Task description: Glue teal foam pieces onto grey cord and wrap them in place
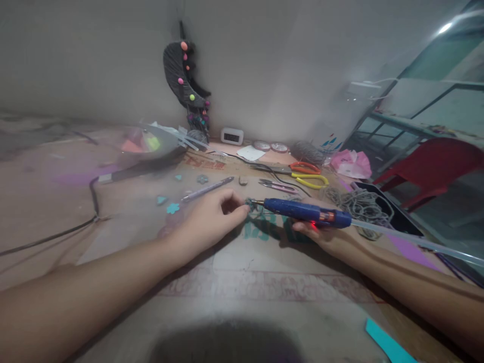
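My right hand (312, 232) is closed around a blue hot glue gun (302, 212), which has a red light lit and a long clear glue stick (412, 239) running out of its back. Its metal nozzle points left and meets a small grey-teal piece (250, 203) at the fingertips of my left hand (217, 214). Thumb and finger of that hand pinch the piece, whose exact kind is too small to make out. Left of my left hand lie a teal flower cutout (173, 208), a teal heart-like cutout (162, 200) and a pen (207, 189).
Beyond my hands lie scissors with red and yellow handles (310, 176), thread snips (278, 186) and a small white clock (232, 136). Grey yarn (366, 206) heaps at the right. A black cord (49, 236) crosses the left side. A decorated crescent (177, 75) hangs on the wall.
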Demonstrator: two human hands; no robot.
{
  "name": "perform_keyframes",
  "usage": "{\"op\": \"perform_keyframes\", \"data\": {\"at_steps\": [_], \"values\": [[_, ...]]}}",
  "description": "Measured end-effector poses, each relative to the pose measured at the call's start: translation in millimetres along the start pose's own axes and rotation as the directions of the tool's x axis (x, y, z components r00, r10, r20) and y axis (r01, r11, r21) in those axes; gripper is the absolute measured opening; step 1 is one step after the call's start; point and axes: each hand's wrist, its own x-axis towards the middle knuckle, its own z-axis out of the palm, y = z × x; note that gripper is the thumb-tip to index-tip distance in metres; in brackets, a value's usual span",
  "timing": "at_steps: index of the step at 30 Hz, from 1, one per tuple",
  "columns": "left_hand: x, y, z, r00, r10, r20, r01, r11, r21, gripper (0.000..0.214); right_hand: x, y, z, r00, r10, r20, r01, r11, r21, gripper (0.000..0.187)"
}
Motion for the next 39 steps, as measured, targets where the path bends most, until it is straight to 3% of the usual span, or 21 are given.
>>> {"op": "perform_keyframes", "data": {"at_steps": [7, 15, 34, 39], "values": [[0, 0, 0.2, 1.0, -0.014, 0.007, 0.014, 1.0, -0.007, 0.017, 2, -8, -1, 0.998, 0.059, 0.027, -0.059, 0.998, 0.014, 0.032], [-1, 2, -0.8, 1.0, -0.002, 0.002, 0.002, 1.0, 0.003, 0.016, -1, -11, -1, 0.999, 0.053, -0.002, -0.053, 0.998, -0.041, 0.033], [0, 5, -1.8, 1.0, -0.01, 0.011, 0.01, 1.0, 0.011, 0.017, 3, -3, -5, 0.996, 0.003, 0.092, 0.001, 0.999, -0.044, 0.031], [-1, 4, -1.5, 1.0, 0.001, 0.004, -0.001, 1.0, 0.022, 0.017, 1, -8, -4, 0.999, 0.028, 0.038, -0.027, 0.999, -0.036, 0.031]]}}
